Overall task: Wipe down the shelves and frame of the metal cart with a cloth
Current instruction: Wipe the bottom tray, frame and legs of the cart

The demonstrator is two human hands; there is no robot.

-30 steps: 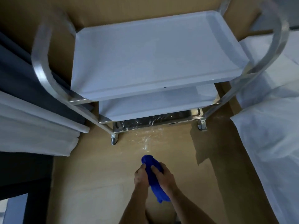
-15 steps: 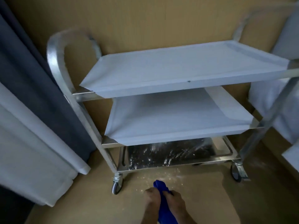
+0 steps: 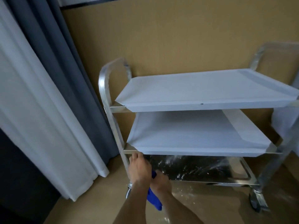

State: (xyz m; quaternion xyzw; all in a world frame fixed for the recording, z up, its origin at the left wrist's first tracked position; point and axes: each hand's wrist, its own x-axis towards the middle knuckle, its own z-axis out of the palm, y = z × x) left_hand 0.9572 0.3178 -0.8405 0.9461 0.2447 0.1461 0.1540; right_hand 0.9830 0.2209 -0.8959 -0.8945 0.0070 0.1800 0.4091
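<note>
The metal cart point(image 3: 103, 88) stands against the tan wall. Its top shelf point(image 3: 202, 89) and middle shelf point(image 3: 194, 135) are covered in white film. The bottom shelf point(image 3: 202, 168) is bare steel, spattered with white specks. My left hand point(image 3: 139, 167) is at the cart's front left post, fingers stretched up to the middle shelf's corner. Just right of it, my right hand point(image 3: 161, 180) grips a blue cloth point(image 3: 155, 202) at the bottom shelf's front left edge. The cloth's end hangs down between my forearms.
White curtain point(image 3: 40, 110) and dark grey curtain point(image 3: 77, 70) hang close to the cart's left side. A white-covered object point(image 3: 284, 123) sits behind the cart's right post. Castors point(image 3: 257, 201) rest on the tan floor, which has white specks near the cart.
The view has dropped lower and nearer to the cart's left side. Both hands moved forward from the floor area to the bottom shelf's left corner; my left hand came off the cloth and reached up.
</note>
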